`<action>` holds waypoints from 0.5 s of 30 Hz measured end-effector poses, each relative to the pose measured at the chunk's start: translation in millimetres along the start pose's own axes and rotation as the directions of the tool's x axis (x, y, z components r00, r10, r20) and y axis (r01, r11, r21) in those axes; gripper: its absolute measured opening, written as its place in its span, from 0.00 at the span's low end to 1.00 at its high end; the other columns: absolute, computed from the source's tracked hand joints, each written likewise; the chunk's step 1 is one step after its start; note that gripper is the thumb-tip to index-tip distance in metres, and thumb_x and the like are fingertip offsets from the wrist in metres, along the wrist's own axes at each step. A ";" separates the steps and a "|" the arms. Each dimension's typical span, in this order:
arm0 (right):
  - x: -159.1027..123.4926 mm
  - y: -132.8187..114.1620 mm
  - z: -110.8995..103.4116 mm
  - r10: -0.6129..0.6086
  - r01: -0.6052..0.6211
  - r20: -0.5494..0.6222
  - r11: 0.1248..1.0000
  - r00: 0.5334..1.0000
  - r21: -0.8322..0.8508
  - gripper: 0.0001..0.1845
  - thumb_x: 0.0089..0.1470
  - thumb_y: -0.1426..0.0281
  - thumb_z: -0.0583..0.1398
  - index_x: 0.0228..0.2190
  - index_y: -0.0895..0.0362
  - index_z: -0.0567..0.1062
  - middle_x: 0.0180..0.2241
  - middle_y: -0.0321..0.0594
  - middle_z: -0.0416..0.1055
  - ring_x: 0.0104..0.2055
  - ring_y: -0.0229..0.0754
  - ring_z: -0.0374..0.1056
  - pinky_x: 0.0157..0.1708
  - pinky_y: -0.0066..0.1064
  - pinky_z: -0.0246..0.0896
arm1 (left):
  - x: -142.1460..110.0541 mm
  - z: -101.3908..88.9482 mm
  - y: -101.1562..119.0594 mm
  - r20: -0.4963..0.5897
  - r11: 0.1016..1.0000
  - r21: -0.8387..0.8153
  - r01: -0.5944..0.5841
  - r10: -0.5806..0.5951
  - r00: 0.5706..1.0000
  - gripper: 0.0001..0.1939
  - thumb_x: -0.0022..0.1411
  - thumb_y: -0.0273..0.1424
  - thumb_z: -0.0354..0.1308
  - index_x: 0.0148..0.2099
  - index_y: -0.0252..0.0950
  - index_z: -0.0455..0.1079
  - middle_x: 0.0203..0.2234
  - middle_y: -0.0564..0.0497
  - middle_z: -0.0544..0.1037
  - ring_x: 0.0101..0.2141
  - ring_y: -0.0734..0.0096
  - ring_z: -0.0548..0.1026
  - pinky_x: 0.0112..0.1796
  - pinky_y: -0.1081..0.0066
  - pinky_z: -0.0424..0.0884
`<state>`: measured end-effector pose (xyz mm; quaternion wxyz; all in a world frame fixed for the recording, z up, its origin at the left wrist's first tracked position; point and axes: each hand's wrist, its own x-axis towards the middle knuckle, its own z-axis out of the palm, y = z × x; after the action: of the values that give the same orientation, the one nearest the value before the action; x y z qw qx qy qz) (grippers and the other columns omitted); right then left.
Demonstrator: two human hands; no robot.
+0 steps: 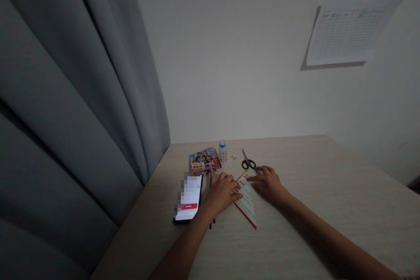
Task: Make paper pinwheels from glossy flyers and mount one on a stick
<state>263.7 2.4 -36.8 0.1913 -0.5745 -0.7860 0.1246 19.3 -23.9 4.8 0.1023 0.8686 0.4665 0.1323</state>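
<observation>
A folded paper leaflet [246, 203], pale with print and red edges, lies on the table in a pointed triangular shape. My left hand [223, 190] is closed over its left edge, fingers bent and thumb on the printed face. At the upper right corner is my right hand [269, 183], its fingers stretched and apart, the fingertips at or very near the paper. Just beyond it lie black-handled scissors [248, 163], blades pointing away. Part of the leaflet is hidden under my left hand.
A phone [188, 197] with a lit screen lies left of my left hand. Thin dark sticks [212, 223] show partly beneath my left wrist. Farther back are a colourful printed booklet [205, 159], a small blue-capped bottle [222, 152] and small bits [233, 157]. A curtain [98, 96] borders the left.
</observation>
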 end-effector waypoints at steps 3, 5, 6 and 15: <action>-1.9 -1.8 -1.0 -0.010 0.010 -0.013 0.999 1.000 0.035 0.17 0.59 0.57 0.59 0.48 0.40 0.80 0.56 0.43 0.66 0.62 0.56 0.53 0.59 0.52 0.52 | 0.6 4.3 -1.7 -0.015 1.000 -0.005 0.005 -0.005 1.000 0.12 0.62 0.43 0.62 0.46 0.46 0.74 0.47 0.52 0.77 0.55 0.56 0.66 0.63 0.35 0.30; -4.5 -3.3 -2.7 -0.009 0.011 -0.029 0.997 1.000 0.073 0.16 0.59 0.56 0.59 0.46 0.40 0.81 0.54 0.43 0.68 0.60 0.55 0.56 0.58 0.50 0.54 | 0.1 8.4 -3.8 -0.016 1.000 -0.014 0.001 -0.002 1.000 0.15 0.63 0.43 0.62 0.50 0.47 0.72 0.52 0.51 0.75 0.58 0.54 0.64 0.63 0.35 0.30; -6.3 -4.0 -3.7 -0.012 0.015 -0.036 0.996 0.999 0.089 0.15 0.59 0.56 0.59 0.44 0.41 0.82 0.54 0.42 0.68 0.60 0.55 0.56 0.58 0.49 0.55 | -0.5 10.8 -5.1 -0.013 1.000 -0.015 0.000 0.000 1.000 0.17 0.64 0.43 0.61 0.54 0.48 0.71 0.55 0.51 0.74 0.60 0.53 0.62 0.63 0.35 0.29; -22.0 -9.8 -6.3 -0.043 0.042 0.004 0.988 0.999 0.148 0.12 0.55 0.55 0.63 0.33 0.45 0.84 0.55 0.40 0.69 0.60 0.55 0.54 0.60 0.52 0.50 | -3.6 24.9 -13.9 0.015 0.995 0.093 0.023 -0.025 1.000 0.28 0.67 0.49 0.53 0.67 0.56 0.58 0.65 0.54 0.65 0.66 0.44 0.53 0.59 0.26 0.24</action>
<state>264.0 -21.7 -30.5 0.2331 -0.5415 -0.7873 0.1807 14.6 -20.7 -23.3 0.0670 0.8678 0.4817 0.1024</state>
